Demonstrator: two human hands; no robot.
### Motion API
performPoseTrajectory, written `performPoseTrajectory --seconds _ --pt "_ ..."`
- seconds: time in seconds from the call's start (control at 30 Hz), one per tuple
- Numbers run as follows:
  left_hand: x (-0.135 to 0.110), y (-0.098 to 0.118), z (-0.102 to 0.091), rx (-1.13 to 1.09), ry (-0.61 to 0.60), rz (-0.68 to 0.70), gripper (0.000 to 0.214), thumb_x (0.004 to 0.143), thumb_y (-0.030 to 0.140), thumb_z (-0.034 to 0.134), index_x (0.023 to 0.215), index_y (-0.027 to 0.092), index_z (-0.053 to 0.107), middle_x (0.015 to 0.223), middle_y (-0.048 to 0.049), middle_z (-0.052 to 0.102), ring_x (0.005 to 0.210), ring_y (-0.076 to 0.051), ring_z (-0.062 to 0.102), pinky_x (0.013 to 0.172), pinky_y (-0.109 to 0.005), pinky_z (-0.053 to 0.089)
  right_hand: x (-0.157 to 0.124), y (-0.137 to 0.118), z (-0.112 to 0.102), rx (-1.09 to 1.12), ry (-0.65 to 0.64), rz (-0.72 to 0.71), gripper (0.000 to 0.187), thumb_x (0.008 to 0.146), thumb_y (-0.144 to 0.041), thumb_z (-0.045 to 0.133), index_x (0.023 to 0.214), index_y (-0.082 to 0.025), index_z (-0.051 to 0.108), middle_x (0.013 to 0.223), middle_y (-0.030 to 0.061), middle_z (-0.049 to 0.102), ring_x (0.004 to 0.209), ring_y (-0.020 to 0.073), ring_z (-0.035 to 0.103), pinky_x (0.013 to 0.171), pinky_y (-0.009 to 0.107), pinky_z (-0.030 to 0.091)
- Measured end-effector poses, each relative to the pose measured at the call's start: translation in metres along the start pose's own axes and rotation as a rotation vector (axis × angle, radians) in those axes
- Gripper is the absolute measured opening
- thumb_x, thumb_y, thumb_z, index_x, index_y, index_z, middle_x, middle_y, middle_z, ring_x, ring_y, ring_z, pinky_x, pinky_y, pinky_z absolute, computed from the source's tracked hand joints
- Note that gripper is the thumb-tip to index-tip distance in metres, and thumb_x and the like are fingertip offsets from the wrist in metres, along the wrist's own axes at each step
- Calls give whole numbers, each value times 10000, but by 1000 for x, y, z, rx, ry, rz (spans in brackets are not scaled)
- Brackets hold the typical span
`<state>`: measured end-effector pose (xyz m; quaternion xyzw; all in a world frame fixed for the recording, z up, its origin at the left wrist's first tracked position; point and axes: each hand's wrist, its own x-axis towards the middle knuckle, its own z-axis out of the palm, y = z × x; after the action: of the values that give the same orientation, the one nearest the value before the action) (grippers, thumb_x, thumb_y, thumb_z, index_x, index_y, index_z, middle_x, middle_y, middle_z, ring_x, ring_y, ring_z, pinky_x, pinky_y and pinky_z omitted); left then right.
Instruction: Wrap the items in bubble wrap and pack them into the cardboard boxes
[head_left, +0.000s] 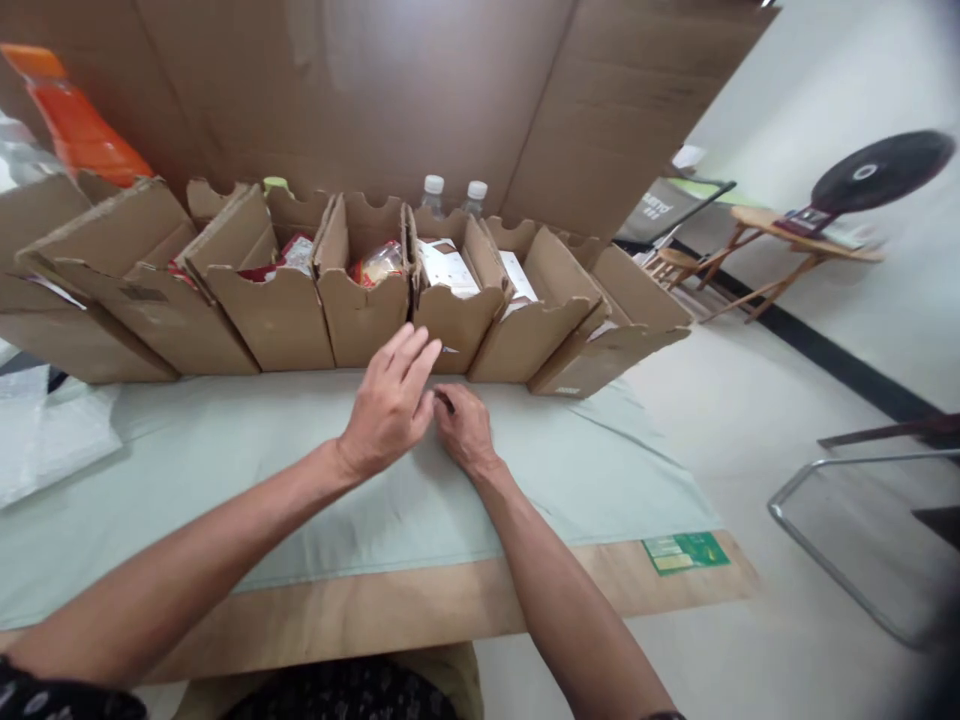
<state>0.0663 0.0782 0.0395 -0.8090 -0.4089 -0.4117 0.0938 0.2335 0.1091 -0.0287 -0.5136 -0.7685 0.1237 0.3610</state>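
In front of a row of open cardboard boxes, my left hand (391,398) is raised over the cloth, fingers stretched out and palm tilted inward. Its fingertips overlap the lower front of a middle cardboard box (459,325) holding white cards or packets (448,268); whether they touch it I cannot tell. My right hand (465,425) rests low on the pale green cloth (300,500), its fingers curled and close to my left thumb. What those fingers hold, if anything, is hidden. A cardboard box (364,325) just left contains a clear and red packet (380,264).
A tall cardboard panel (420,90) stands behind the boxes, with two white-capped bottles (433,190) and an orange bottle (86,130) near it. Clear plastic wrap (52,435) lies at left. A green card (686,552) sits on the wooden edge. A black fan (881,175) stands at right.
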Motion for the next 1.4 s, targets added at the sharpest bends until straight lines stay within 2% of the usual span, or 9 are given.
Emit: performPoseTrajectory --seconds 0.17,0.3,0.43,0.57,0.77,0.93,1.2,1.33,1.4 --pt "62 -19 10 223 -193 293 749 924 213 637 1603 185 323 1684 -194 361 1600 -364 259 1296 -610 195 3 0 -4 11 -37 81 314 874 -99 535 1098 -157 748 1062 108 769 1000 238 695 959 341 526" --pt "85 -31 21 294 -271 344 813 911 365 702 1610 216 314 1728 -186 260 1607 -399 209 1291 -644 139 5 -3 -7 4 -76 121 348 853 -90 555 1118 -170 765 1074 97 776 1017 240 693 972 330 516" --pt "90 -32 28 339 -288 274 885 865 424 760 1612 244 321 1734 -208 213 1589 -466 204 1258 -710 101 5 -7 -10 7 -104 139 353 870 -106 552 1133 -182 774 1091 102 776 1038 247 692 978 334 507" --pt "93 -33 33 367 -323 220 918 862 409 758 1625 202 291 1674 -249 305 1543 -489 287 1233 -740 108 5 -10 -14 17 -110 144 347 898 -111 537 1150 -159 772 1135 136 772 1083 267 688 992 349 498" --pt "101 -43 37 369 -365 230 950 863 373 748 1632 118 251 1508 -237 472 1423 -445 427 1245 -670 215 4 -12 -16 15 -115 139 321 914 -122 546 1129 -184 776 1126 113 782 1079 264 687 992 353 493" --pt "104 -48 35 375 -393 262 882 889 346 716 1627 122 287 1465 -207 502 1364 -391 465 1250 -614 264 4 -12 -16 5 -121 140 329 919 -128 548 1156 -179 771 1144 112 783 1083 265 685 990 356 488" --pt "103 -40 37 363 -391 229 773 920 284 663 1603 100 352 1468 -239 510 1365 -403 463 1225 -600 300 4 -12 -17 3 -123 129 341 916 -115 539 1161 -164 772 1141 125 783 1085 262 690 997 354 492" --pt "106 -41 33 336 -412 224 649 976 224 515 1594 99 365 1432 -231 536 1339 -378 484 1199 -581 335 4 -11 -17 11 -117 125 343 903 -105 545 1145 -177 777 1141 122 785 1083 261 696 1008 362 499" --pt "108 -42 29 316 -439 237 629 998 245 460 1596 88 350 1431 -230 532 1328 -365 487 1180 -563 357 4 -11 -16 14 -114 125 344 903 -103 547 1149 -170 776 1143 127 784 1084 265 698 1009 368 502"
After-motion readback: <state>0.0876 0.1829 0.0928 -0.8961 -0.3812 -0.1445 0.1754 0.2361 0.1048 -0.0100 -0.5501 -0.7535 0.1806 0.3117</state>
